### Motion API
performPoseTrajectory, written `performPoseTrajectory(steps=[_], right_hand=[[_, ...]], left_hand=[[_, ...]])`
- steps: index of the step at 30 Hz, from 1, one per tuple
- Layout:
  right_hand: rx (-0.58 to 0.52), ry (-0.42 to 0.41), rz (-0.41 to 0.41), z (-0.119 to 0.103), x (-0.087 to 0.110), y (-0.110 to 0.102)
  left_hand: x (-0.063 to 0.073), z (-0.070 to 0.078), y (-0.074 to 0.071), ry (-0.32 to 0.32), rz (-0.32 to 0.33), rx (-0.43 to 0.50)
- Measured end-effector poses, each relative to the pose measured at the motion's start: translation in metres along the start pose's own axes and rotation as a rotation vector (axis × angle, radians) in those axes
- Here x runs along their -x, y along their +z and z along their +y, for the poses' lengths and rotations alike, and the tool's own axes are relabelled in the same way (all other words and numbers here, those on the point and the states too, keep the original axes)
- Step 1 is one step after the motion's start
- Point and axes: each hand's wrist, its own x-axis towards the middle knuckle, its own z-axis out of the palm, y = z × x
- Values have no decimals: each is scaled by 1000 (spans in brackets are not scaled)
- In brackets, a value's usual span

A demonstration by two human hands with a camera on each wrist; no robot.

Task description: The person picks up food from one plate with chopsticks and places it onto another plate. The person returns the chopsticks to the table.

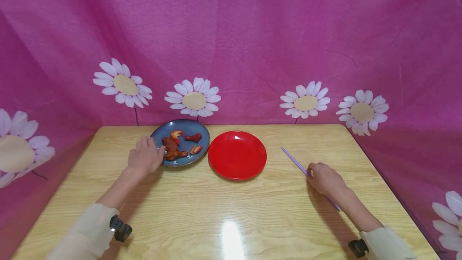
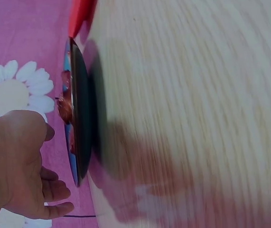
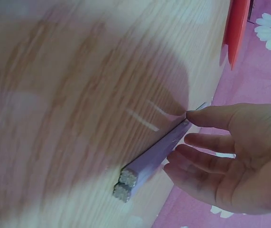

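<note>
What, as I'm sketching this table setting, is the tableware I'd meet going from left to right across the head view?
Blue plate → red plate → purple chopsticks.

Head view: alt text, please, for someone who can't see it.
The right hand pinches purple chopsticks at a wood-grain table, while the left hand is at the left edge of a blue plate of food pieces. A red plate sits between the blue plate and the chopsticks; behind hangs magenta cloth with white flowers.
</note>
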Motion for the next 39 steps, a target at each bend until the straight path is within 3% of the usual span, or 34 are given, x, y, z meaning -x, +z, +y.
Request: performPoseTrajectory(steps=[10, 27, 39], right_hand=[[0, 31, -75, 2, 2, -5], [31, 106, -112, -1, 11, -9], [22, 78, -130, -1, 13, -11]], left_hand=[[0, -10, 2, -7, 23, -4], [-7, -22, 7, -53, -43, -39], [-12, -33, 14, -6, -97, -71]])
